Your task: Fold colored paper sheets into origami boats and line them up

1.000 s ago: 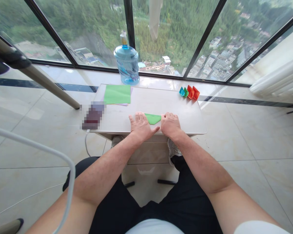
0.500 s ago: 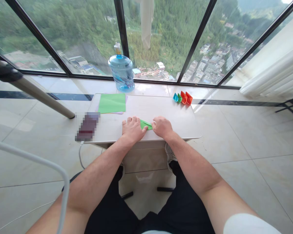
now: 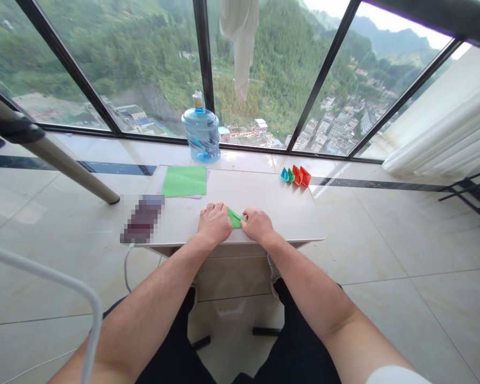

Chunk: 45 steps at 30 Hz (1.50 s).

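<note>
Green paper (image 3: 236, 219) btwn hands (image 3: 216, 223), L palm-down, R curled, arms (image 3: 164, 301) fwd.

On the table (image 3: 260, 193), whose top looks smooth with a faint sheen, the folded green piece (image 3: 236, 220) is matt paper, like the flat sheets (image 3: 184, 181) at the table's far left and folded shapes (image 3: 297, 176) at its far right. Beyond the table, a bottle (image 3: 202, 140) of glossy, see-through plastic; around it, shiny floor tiles (image 3: 368, 234); well right of it, a soft cloth curtain (image 3: 436, 138).

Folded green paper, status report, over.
Left hand covering part of folded green paper; right hand at its right end. Paper stack and small folded pieces set apart, not in the way.
</note>
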{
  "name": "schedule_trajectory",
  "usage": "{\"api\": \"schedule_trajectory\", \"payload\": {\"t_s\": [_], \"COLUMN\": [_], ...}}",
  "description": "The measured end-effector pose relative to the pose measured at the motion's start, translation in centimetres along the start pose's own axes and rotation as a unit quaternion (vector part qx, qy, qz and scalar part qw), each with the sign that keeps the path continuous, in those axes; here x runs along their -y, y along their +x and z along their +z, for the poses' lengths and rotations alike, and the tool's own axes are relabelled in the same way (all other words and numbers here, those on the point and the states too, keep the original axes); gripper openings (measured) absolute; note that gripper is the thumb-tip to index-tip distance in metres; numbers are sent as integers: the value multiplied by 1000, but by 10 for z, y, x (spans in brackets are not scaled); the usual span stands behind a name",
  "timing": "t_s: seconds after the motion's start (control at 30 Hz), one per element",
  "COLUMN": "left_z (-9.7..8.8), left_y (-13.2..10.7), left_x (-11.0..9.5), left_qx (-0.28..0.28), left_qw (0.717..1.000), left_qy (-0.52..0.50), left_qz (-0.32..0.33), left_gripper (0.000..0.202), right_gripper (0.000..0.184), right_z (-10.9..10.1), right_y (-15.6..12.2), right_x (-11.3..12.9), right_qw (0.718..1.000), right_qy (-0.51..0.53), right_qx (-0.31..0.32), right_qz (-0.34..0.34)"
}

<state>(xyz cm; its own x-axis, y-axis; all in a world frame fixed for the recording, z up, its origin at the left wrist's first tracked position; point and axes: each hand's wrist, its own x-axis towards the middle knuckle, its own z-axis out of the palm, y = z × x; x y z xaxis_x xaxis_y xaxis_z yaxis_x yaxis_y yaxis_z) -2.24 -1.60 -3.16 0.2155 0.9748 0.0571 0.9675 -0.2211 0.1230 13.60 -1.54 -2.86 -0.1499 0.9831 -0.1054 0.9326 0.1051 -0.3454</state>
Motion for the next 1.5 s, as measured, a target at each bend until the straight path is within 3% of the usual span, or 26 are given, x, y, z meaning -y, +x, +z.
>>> {"api": "schedule_trajectory", "payload": {"t_s": [0.2,0.43,0.67,0.87,0.93,1.0,1.1,1.2,1.27,1.37,1.5], "left_z": [-1,-5,3,5,5,5,4,0,-4,-10,-15], "left_y": [2,7,13,22,26,29,30,26,21,17,17], "left_x": [-1,-3,0,3,6,9,9,-1,-10,-18,-15], "left_qx": [-12,33,38,29,24,15,-33,-76,-44,-5,11], "left_qw": [1000,996,983,956,932,890,832,790,747,697,629], "left_qy": [1,-61,-169,-262,-331,-421,-512,-573,-637,-698,-756], "left_qz": [-18,-59,-68,-126,-149,-176,-210,-206,-185,-167,-181], "left_gripper": [39,32,51,25,14,8,14,35,48,60,55], "right_gripper": [29,34,37,28,19,16,22,25,27,24,23], "right_z": [3,5,7,10,11,9,3,-6,-9,-11,-8], "right_y": [-1,0,0,7,10,13,12,6,0,-4,1], "right_x": [11,14,12,5,2,1,1,6,9,12,7], "right_qw": [1000,999,998,986,975,955,931,943,956,961,927], "right_qy": [-8,8,50,147,207,281,353,291,228,213,351], "right_qx": [17,15,-12,-26,-44,-51,-66,-154,-185,-175,-107], "right_qz": [14,37,45,69,75,77,71,48,16,-36,-74]}}
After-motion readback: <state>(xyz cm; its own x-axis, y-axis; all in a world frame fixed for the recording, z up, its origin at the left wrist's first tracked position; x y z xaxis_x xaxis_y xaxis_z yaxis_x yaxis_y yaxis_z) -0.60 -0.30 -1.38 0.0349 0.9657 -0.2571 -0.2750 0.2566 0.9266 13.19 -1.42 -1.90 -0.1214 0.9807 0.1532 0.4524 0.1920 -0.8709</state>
